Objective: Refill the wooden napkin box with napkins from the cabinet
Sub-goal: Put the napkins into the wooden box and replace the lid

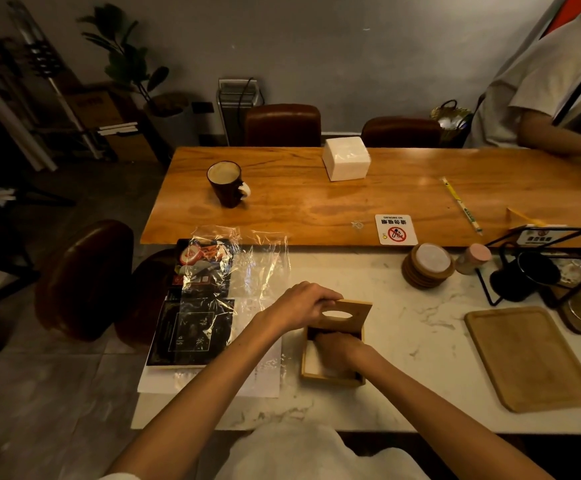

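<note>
wooden napkin box (pixel 330 374) sits on the white marble tabletop (pixel 403 341), near front edge, lid (pixel 346 315) tilted up at the far side. left hand (pixel 301 304) grip closed on the lid's left edge, holding it raised. right hand (pixel 339 348) is down inside the box on white napkins (pixel 311 358), fingers hidden, can't tell how far that grip is open. wrapped napkin pack (pixel 346 158) on the wooden tabletop (pixel 316 202) behind, well apart. clear plastic wrap (pixel 244 258) left of the box, wooden tray (pixel 529 356) to the right
</note>
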Action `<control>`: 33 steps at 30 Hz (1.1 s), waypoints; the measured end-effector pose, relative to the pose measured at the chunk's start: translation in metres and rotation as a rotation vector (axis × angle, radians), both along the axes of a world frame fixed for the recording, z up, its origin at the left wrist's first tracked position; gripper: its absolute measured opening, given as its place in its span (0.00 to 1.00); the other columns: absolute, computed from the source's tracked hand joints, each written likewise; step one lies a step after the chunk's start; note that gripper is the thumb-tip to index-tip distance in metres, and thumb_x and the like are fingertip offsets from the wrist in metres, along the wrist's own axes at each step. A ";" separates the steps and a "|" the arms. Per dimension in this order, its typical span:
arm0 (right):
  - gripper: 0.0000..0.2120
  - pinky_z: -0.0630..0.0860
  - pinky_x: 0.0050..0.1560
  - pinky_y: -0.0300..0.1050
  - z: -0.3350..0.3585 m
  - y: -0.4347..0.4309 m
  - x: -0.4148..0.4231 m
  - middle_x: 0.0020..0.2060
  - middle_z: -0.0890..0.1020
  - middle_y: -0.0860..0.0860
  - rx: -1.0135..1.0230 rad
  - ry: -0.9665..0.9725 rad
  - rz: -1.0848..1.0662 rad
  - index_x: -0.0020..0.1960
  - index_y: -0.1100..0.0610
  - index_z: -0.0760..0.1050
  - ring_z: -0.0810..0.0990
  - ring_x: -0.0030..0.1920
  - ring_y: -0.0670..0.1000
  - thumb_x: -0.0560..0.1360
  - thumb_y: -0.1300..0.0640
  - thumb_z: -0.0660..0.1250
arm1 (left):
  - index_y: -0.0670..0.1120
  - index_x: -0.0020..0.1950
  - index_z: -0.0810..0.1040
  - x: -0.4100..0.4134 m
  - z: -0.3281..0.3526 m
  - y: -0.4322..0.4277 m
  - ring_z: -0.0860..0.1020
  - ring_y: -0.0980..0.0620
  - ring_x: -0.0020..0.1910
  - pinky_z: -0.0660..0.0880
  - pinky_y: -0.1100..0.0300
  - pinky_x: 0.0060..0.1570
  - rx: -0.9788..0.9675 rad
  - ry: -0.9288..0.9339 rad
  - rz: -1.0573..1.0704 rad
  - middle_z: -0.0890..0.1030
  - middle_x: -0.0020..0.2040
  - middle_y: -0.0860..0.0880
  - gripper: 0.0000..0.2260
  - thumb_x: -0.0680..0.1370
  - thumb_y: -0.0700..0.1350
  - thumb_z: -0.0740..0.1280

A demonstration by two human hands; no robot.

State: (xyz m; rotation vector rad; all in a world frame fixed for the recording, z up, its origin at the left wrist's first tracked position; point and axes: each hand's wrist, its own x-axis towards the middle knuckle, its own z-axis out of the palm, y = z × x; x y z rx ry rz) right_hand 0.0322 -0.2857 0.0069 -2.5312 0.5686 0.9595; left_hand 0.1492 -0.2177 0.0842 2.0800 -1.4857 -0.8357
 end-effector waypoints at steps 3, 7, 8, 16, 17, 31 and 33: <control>0.23 0.75 0.59 0.50 0.001 -0.002 0.001 0.64 0.77 0.56 0.015 0.015 -0.016 0.73 0.55 0.67 0.78 0.60 0.58 0.78 0.60 0.60 | 0.48 0.65 0.79 0.001 -0.002 0.000 0.79 0.47 0.59 0.76 0.50 0.57 -0.009 0.002 0.001 0.82 0.61 0.48 0.14 0.81 0.42 0.63; 0.21 0.75 0.59 0.49 0.003 0.000 -0.001 0.63 0.78 0.56 0.024 0.010 -0.025 0.71 0.56 0.69 0.79 0.59 0.58 0.78 0.61 0.60 | 0.47 0.65 0.79 0.001 -0.004 0.000 0.79 0.47 0.59 0.76 0.51 0.57 -0.008 0.004 0.001 0.82 0.61 0.47 0.14 0.81 0.41 0.63; 0.21 0.75 0.59 0.49 0.005 0.001 -0.002 0.63 0.78 0.56 0.022 -0.012 -0.037 0.71 0.56 0.69 0.79 0.59 0.58 0.78 0.61 0.60 | 0.47 0.66 0.78 0.001 -0.004 0.000 0.79 0.47 0.60 0.76 0.51 0.58 -0.007 0.009 0.003 0.82 0.62 0.47 0.14 0.81 0.41 0.63; 0.15 0.73 0.47 0.47 0.022 0.006 -0.082 0.51 0.80 0.53 -0.272 -0.437 -0.254 0.62 0.50 0.78 0.78 0.48 0.55 0.76 0.53 0.65 | 0.56 0.72 0.63 -0.029 -0.029 0.055 0.72 0.54 0.65 0.74 0.58 0.60 -0.220 0.083 0.401 0.68 0.69 0.53 0.19 0.82 0.47 0.62; 0.15 0.70 0.44 0.46 0.019 0.008 -0.094 0.48 0.79 0.53 -0.324 -0.440 -0.286 0.62 0.51 0.77 0.77 0.46 0.54 0.76 0.51 0.65 | 0.56 0.68 0.65 -0.040 -0.038 0.066 0.75 0.53 0.60 0.77 0.58 0.54 -0.208 0.085 0.515 0.69 0.65 0.52 0.16 0.82 0.46 0.61; 0.25 0.74 0.61 0.52 0.000 0.026 -0.095 0.74 0.63 0.57 -0.122 -0.196 -0.426 0.74 0.46 0.61 0.69 0.69 0.59 0.80 0.38 0.48 | 0.55 0.75 0.60 -0.101 -0.076 0.079 0.68 0.44 0.68 0.71 0.49 0.64 0.355 -0.142 0.339 0.58 0.77 0.44 0.20 0.83 0.56 0.47; 0.26 0.76 0.60 0.52 -0.006 0.028 -0.096 0.73 0.64 0.57 -0.137 -0.202 -0.435 0.72 0.48 0.64 0.70 0.69 0.59 0.80 0.37 0.48 | 0.53 0.74 0.60 -0.103 -0.073 0.079 0.68 0.43 0.68 0.71 0.49 0.63 0.352 -0.179 0.323 0.57 0.77 0.43 0.20 0.83 0.56 0.48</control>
